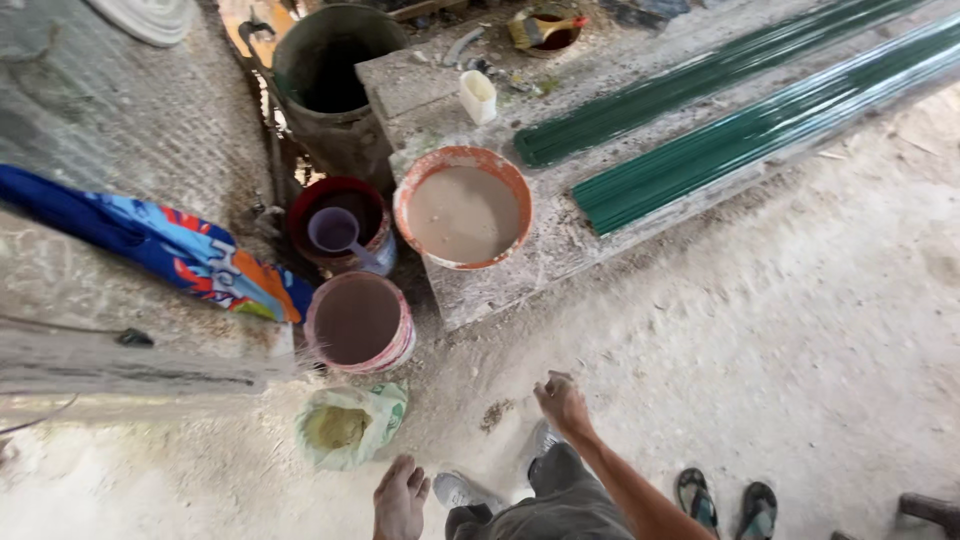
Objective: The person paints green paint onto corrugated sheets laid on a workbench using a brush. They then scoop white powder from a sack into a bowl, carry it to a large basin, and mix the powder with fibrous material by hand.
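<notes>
The fingers of the right hand (pixel 563 403) are curled loosely inward and grip nothing; the fingers of the left hand (pixel 401 497) hang relaxed and slightly spread, likewise empty, low at the frame's bottom edge. Both hands hover above the pale sandy ground (pixel 800 330). Nearest the left hand sits an open pale green plastic bag of yellowish powder (pixel 347 425), just beyond it a round pink-rimmed bucket of dark brown liquid (pixel 358 322). Further off, a wide orange-rimmed basin of grey-beige slurry (pixel 463 206) stands on the corner of a stained concrete slab (pixel 560 240), beside a dark red bucket holding a purple plastic scoop (pixel 338 232). Two bundles of long green-painted metal rods (pixel 760 125) lie along the slab, well apart from either hand. In my judgement, any reach toward the bag or the buckets is best made with an open palm and a firm grasp on the rim, keeping full vessels level to avoid slopping. Limitations: the left hand is seen only from the back, so its palm is hidden; the person's legs are cut off at the bottom edge; the contents of the large grey-green drum (pixel 330 70) are lost in shadow; the small items at the slab's far end are too small to identify; the bag's powder cannot be identified.
</notes>
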A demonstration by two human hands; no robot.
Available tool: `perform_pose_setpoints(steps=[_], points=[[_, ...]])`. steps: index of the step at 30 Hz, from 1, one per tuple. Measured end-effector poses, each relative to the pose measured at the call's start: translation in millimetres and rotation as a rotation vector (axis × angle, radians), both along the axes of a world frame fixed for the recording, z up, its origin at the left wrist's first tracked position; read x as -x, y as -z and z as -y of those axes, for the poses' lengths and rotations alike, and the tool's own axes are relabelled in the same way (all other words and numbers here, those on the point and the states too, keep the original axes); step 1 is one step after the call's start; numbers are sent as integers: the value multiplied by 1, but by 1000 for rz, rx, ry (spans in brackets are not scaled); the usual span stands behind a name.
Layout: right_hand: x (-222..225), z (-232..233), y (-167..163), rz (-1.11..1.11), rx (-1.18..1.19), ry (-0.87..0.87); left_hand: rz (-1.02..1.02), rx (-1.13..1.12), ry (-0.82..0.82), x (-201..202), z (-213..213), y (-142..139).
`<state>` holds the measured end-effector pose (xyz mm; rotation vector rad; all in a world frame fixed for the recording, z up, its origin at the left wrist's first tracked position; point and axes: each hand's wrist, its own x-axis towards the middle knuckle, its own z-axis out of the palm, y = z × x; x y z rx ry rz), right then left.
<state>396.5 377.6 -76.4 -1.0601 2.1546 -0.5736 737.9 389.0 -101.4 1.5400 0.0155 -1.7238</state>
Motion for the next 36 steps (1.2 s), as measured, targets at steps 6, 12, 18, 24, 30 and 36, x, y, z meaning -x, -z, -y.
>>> perform_pose_setpoints(steps=[6, 12, 18, 24, 30, 36], points=[[3, 13, 21, 212, -70, -127, -15, -7, -96, 28, 1, 5], [-75, 99, 33, 375, -175, -501, 24, 156, -363, 34, 63, -17], [-222, 156, 13, 411, 43, -1011, 50, 232, -633, -19, 54, -67], [-403, 146, -46, 371, -77, -1246, 13, 319, -949, -133, -6, -69], [-586, 98, -54, 343, -236, -1390, -82, 289, -1198, -276, -84, -44], [-745, 38, -59, 339, -373, -1526, -23, 249, -1311, -430, -159, -37]])
